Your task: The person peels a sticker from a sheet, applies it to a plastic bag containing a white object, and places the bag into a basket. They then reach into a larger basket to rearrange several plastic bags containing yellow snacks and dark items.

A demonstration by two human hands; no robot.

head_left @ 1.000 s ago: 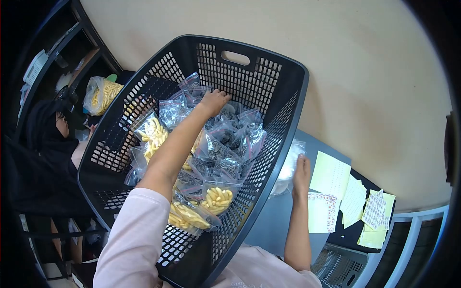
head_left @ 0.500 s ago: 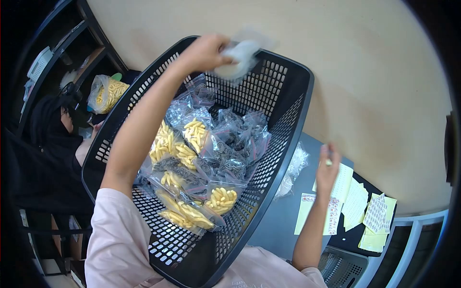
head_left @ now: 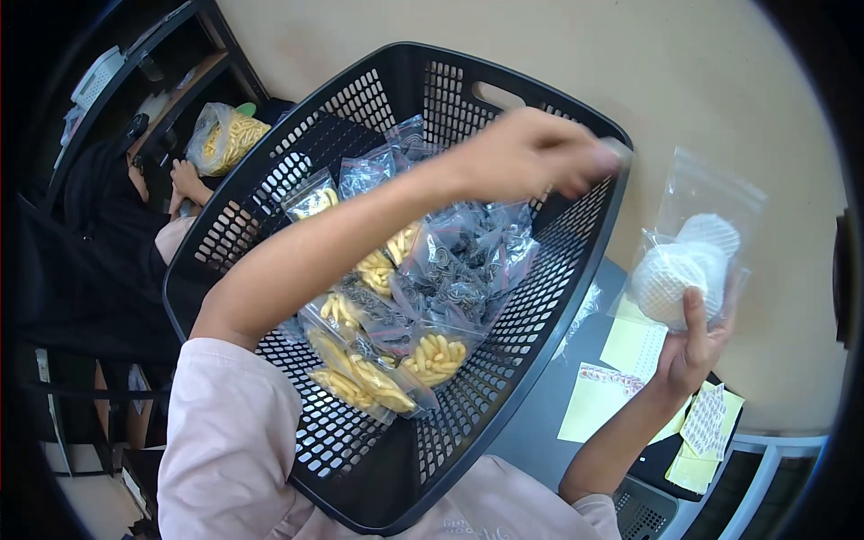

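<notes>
My right hand (head_left: 691, 346) holds up a clear zip bag (head_left: 686, 261) with white mesh pieces inside, to the right of the dark plastic basket (head_left: 351, 450). My left hand (head_left: 531, 153) hovers over the basket's far right rim, blurred, fingers curled together, with nothing clearly in them. The basket is filled with several small clear bags, some with yellow pieces (head_left: 434, 356) and some with dark coiled parts (head_left: 459, 270).
Yellow sticker sheets (head_left: 630, 346) lie on the grey table (head_left: 540, 423) under my right hand, with more sheets (head_left: 706, 418) at its right end. At the left, another person's hand (head_left: 184, 180) rests near a bag of yellow pieces (head_left: 225, 135). Dark shelving stands upper left.
The bag of white pieces has passed from my left hand above the basket to my right hand, which rose off the table. My left hand moved right over the rim.
</notes>
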